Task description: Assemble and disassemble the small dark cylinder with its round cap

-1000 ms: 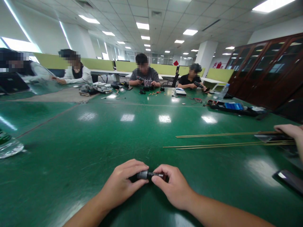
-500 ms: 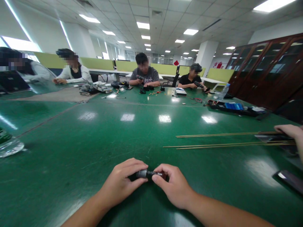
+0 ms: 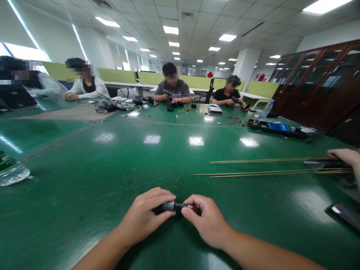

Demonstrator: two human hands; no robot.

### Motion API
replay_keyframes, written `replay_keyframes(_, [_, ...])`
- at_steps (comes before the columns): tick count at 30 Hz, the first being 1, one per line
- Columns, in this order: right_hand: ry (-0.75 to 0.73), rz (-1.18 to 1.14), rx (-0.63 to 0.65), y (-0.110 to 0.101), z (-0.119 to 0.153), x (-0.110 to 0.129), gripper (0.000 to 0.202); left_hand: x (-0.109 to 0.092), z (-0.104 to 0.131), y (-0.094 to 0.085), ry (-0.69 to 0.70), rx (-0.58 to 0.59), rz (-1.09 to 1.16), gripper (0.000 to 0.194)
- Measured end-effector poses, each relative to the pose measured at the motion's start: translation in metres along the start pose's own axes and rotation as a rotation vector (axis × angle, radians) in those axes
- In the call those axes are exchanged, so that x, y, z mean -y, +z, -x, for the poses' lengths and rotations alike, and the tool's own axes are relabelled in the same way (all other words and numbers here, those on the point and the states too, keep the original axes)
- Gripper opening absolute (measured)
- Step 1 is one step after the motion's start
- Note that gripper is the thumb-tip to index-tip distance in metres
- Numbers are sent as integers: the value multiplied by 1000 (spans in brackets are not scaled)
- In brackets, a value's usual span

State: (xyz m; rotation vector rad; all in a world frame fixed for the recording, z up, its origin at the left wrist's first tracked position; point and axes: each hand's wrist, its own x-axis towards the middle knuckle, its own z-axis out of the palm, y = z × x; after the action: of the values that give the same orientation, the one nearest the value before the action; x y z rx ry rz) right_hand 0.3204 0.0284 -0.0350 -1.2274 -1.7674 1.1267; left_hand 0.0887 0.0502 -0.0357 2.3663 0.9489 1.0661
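Low in the middle of the view, a small dark cylindrical part (image 3: pixel 169 206) lies level between my two hands. It has a thick grey body, a thinner black neck and a narrow metallic end. My left hand (image 3: pixel 149 210) grips the thick body between thumb and fingers. Around the narrow end, the thumb and fingertips of my right hand (image 3: pixel 204 217) are pinched. The right fingers partly cover that tip, so its exact shape is hidden. Both hands are just above or resting on the green tabletop (image 3: pixel 112 172); I cannot tell which.
Several thin brass-coloured rods (image 3: pixel 253 173) lie to the right, near another person's hand (image 3: pixel 344 155). A dark phone-like object (image 3: pixel 344 216) is at the right edge, a clear bottle (image 3: pixel 12 172) at the left. Farther off are a black tray (image 3: pixel 258 125) and several seated people (image 3: pixel 173 88).
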Motion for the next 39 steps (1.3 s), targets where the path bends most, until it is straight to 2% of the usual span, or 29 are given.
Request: replay_keyframes(39, [34, -93, -6, 0, 0, 0, 17, 3, 2, -6, 7, -23, -20, 32])
